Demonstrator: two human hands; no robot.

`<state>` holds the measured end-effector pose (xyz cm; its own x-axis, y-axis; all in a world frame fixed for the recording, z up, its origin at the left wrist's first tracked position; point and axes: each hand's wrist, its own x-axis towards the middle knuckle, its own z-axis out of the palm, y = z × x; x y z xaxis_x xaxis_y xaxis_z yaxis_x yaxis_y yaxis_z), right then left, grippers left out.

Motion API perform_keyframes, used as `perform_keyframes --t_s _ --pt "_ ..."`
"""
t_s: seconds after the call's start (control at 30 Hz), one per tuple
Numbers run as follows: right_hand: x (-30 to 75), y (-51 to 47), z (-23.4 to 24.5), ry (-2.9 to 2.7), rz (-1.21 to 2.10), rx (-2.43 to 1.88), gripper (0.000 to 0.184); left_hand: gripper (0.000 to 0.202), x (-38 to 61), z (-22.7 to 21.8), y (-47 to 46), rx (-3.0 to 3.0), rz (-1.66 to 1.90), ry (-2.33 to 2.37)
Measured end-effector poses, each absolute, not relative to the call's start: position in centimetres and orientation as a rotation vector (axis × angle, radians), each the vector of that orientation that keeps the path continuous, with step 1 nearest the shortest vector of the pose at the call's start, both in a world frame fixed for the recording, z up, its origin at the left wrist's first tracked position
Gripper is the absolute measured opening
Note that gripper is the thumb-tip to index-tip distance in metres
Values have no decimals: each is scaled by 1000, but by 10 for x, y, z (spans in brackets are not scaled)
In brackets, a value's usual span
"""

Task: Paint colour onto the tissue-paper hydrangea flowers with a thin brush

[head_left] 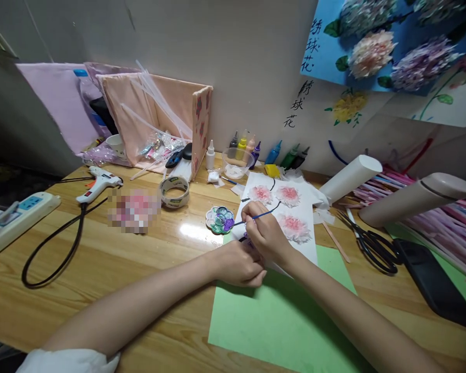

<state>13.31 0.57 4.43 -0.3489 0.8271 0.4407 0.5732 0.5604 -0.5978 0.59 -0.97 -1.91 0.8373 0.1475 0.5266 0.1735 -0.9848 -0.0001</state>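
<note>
1. The right hand [266,233] is at the centre of the bench [140,269]. Its fingers are clamped on a thin blue brush [257,217].
2. The brush points to 9 o'clock. Its tip lies just beside a flower-shaped palette [219,219] holding purple and green paint.
3. The left hand [241,265] is at 7 o'clock of the right and touches it. Its fingers are curled together and press on the lower edge of a white sheet [309,251]. I cannot tell whether they pinch anything.
4. The sheet carries three pink flowers [295,228] at 1 to 3 o'clock of the right hand, with dark painted stems.
5. A green sheet [279,321] lies under the white one, at 6 o'clock.
6. Scissors [373,243] and a dark phone [431,282] lie at 3 o'clock, well apart from the hands.
7. A tape roll [174,191] sits at 10 o'clock of the palette. Farther toward 9 o'clock are a glue gun [99,184] and a power strip [15,217].
8. Paint bottles [274,153] and a clear bowl [237,162] stand at 12 o'clock by the wall, next to a pink box [159,124].
</note>
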Motion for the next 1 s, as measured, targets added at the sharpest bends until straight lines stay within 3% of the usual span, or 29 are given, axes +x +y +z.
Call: perform_keyframes --t_s 0.4,0.77,1.0 --pt "150 -3 55 -2008 425 -1143 18 29 5 -18 -10 -2983 -822 -295" --pt "240 -46 -13 -1615 387 -1096 23 27 1 -13 -10 -3036 -806 -322" --pt "234 -50 -12 -1723 366 -1039 17 27 2 -7 -10 -3042 -881 -342"
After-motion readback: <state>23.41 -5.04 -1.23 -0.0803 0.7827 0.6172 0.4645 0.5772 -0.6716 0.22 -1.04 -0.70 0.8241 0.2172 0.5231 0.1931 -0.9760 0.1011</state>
